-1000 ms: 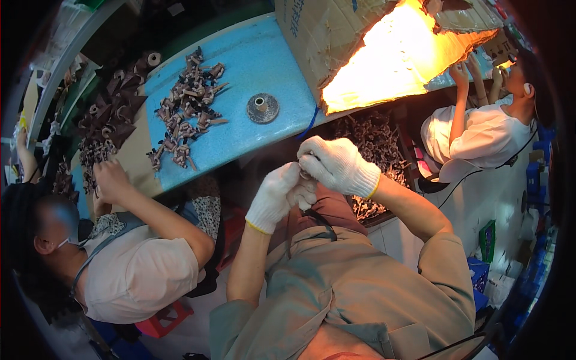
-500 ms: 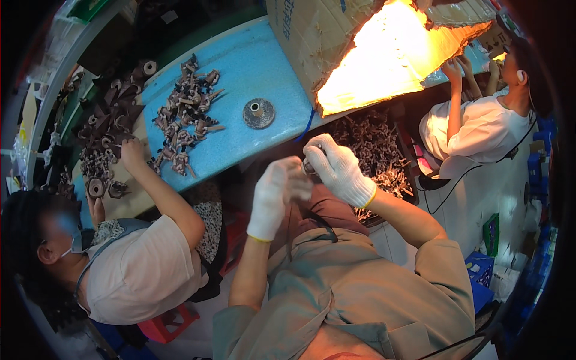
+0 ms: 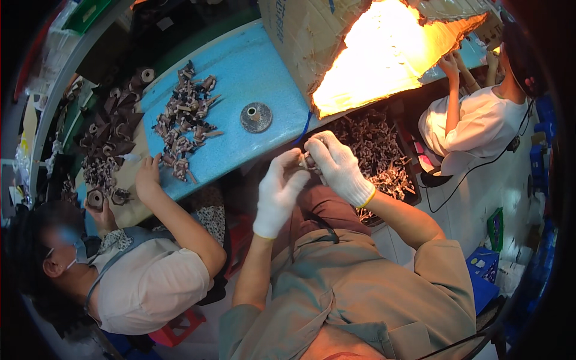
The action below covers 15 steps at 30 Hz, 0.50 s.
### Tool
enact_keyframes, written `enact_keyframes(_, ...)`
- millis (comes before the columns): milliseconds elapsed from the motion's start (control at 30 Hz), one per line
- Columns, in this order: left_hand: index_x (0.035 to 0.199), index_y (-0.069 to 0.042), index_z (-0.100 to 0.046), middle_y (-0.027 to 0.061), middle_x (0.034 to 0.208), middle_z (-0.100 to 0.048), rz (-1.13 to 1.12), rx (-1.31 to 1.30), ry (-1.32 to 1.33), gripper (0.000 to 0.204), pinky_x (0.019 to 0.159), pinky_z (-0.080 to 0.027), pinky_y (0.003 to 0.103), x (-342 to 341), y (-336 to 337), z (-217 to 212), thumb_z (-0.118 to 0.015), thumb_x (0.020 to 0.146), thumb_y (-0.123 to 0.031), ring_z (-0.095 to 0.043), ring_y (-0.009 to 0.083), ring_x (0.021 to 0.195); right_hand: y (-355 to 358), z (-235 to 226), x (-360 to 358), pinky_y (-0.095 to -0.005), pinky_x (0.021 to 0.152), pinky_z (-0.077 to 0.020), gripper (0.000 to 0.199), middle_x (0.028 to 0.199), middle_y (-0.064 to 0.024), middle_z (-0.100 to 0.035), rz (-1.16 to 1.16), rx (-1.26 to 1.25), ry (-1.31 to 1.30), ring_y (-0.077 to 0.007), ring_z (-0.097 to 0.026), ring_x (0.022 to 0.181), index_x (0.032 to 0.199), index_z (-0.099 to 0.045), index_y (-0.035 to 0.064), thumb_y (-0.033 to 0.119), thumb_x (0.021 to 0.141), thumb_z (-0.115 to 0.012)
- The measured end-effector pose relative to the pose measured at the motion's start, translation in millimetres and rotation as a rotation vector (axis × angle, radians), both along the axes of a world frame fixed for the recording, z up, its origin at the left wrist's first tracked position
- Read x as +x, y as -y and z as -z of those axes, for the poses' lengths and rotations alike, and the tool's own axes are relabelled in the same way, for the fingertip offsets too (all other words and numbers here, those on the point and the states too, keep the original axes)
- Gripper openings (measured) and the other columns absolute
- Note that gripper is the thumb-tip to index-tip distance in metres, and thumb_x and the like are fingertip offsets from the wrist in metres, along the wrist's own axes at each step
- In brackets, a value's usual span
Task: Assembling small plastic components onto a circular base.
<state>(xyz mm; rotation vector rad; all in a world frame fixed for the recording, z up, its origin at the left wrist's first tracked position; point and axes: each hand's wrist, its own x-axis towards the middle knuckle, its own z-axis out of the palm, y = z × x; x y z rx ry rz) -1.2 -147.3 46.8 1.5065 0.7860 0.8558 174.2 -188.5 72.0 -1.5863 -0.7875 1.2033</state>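
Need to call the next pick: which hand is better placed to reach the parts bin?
Right, probably. The right hand sits directly beside the parts bin; the left hand is farther from it, both pinching a small part.

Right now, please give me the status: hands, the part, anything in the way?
Left hand and right hand, both gloved, pinch one small part together. Held above lap, beside blue table. Nothing blocks them; co-worker's hand rests well apart.

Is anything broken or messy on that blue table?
The cardboard box on the blue table has a torn, ragged edge, with bright light glaring from inside. Small brown parts lie in a loose heap, some scattered. The gloved left hand and right hand pinch one small part.
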Motion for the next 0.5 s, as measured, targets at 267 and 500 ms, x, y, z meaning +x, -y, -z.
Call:
enact_keyframes(267,0.127,0.004,-0.066,0.0112,0.105,-0.072,0.118,-0.631,0.175,0.034,0.080,-0.056,0.030,6.6,-6.6,-7.0,-0.067,0.109,-0.025,-0.068,0.0165,0.089,2.0,27.1,4.5,-0.0396,0.069,-0.0593,0.032,0.089,-0.0148,-0.075,-0.125,0.388,0.641,-0.0285,-0.076,0.076,0.120,-0.061,0.0017,0.032,0.111,-0.058)
enact_keyframes(500,0.140,0.005,-0.061,0.0160,0.133,-0.067,0.013,0.253,-0.143,0.040,0.102,-0.057,0.036,7.4,3.8,11.4,-0.070,0.101,-0.002,-0.071,0.0226,0.115,-2.8,5.5,3.6,-0.0386,0.071,-0.0581,0.039,0.090,-0.0120,-0.076,-0.059,-0.131,0.114,-0.0239,-0.074,0.077,0.118,-0.065,0.0038,0.042,0.111,-0.056)
